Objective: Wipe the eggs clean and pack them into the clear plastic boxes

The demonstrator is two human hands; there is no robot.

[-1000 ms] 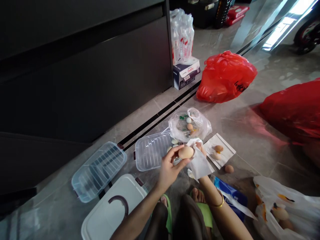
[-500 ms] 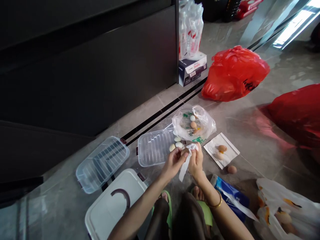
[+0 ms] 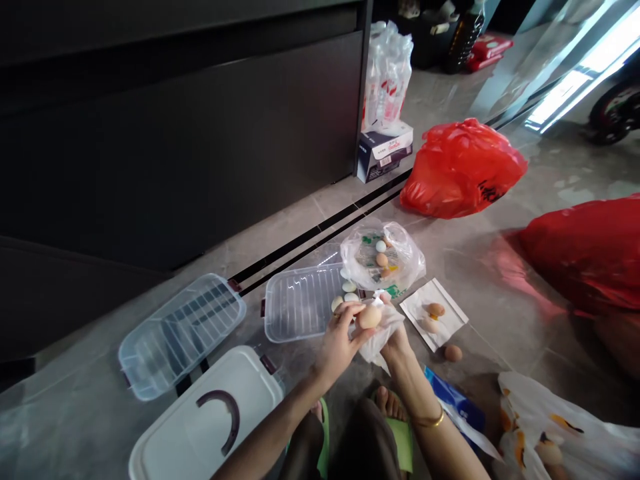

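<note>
Egg, one, pale tan (image 3: 370, 317), in the left hand (image 3: 336, 343), its fingers curled part-way closed around the shell, egg set against a white tissue (image 3: 375, 348); tissue held by the right hand (image 3: 397, 339), whose fingers are bent behind and about it, partly hidden. Located above the floor (image 3: 480, 280), in front of the knees. Tray, ribbed clear plastic (image 3: 300, 307), just beyond the left hand, several pale eggs (image 3: 349, 287) at its right end. Bag, thin clear plastic with green print (image 3: 413, 260), behind the hands, eggs within. Sheet, white (image 3: 420, 300), right of the hands, bearing two eggs (image 3: 430, 325), yellow smear between. Egg, brown, single (image 3: 453, 353), on the floor near the sheet. Packet, blue (image 3: 457, 400), beside the right forearm. Bag, white with orange marks (image 3: 555, 393), lower right, holding eggs.
</note>
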